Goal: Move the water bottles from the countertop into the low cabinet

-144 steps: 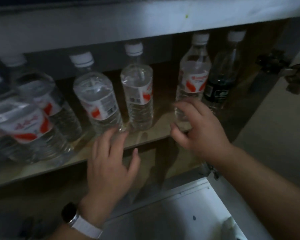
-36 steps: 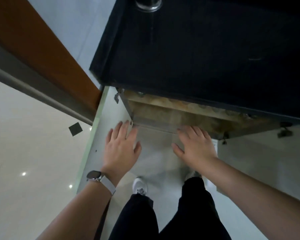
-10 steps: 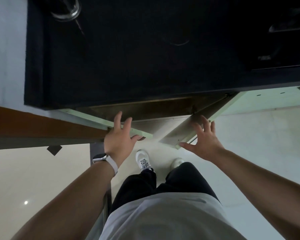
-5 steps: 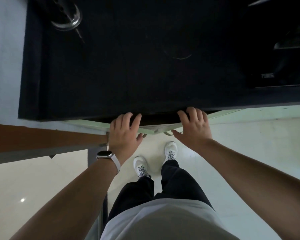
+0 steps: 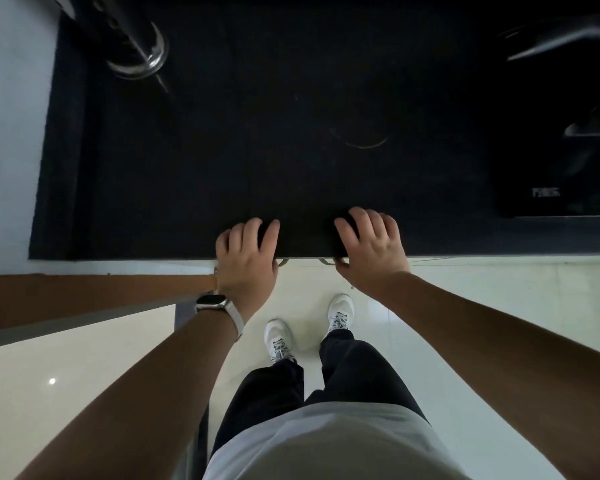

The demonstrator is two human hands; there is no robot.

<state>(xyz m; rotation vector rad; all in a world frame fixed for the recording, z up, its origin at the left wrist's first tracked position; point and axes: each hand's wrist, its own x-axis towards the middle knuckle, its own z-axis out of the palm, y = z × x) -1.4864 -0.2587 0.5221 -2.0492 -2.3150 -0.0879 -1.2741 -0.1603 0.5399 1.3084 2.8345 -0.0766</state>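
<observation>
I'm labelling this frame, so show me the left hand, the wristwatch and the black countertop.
left hand (image 5: 248,261), head view, on the back of the hand.
wristwatch (image 5: 211,302), head view, on its dark face.
black countertop (image 5: 291,116), head view, on the bare middle of its top.

The tabletop (image 5: 291,133) is a black, matte slab. Beneath its front edge, the low cabinet (image 5: 302,259) shows only a pale strip, with two curved handles (image 5: 282,262) side by side.
</observation>
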